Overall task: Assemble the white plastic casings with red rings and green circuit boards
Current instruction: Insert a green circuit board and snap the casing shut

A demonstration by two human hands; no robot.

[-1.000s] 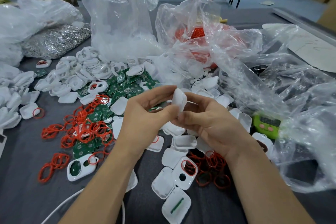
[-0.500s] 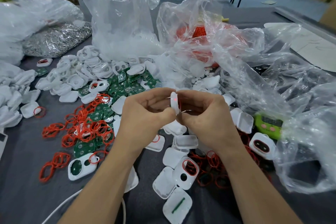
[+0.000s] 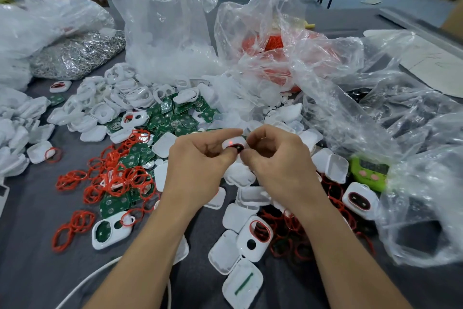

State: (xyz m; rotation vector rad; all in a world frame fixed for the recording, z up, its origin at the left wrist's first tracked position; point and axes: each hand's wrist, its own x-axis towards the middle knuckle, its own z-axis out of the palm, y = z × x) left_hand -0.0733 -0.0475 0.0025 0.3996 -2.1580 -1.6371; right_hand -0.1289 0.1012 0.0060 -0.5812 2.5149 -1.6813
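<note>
My left hand (image 3: 198,163) and my right hand (image 3: 278,160) pinch one small white casing (image 3: 231,142) between them, above the table's middle. A red light glows on it, and my thumbs press at its dark opening. Loose red rings (image 3: 112,178) and green circuit boards (image 3: 175,118) lie scattered to the left. More white casings (image 3: 112,108) are heaped behind them. A casing with a red ring fitted (image 3: 255,236) lies below my hands, and another one (image 3: 359,199) sits at the right.
Big clear plastic bags (image 3: 165,33) stand behind the parts; one (image 3: 273,43) holds red rings. A bag of metal pieces (image 3: 75,55) lies back left. A green timer (image 3: 368,173) sits right, under crumpled plastic (image 3: 413,183). A white cable (image 3: 82,283) runs along the near edge.
The casing has turned from edge-on to facing me, and a red light now shows on it. Both hands closed in tighter around it and dropped slightly.
</note>
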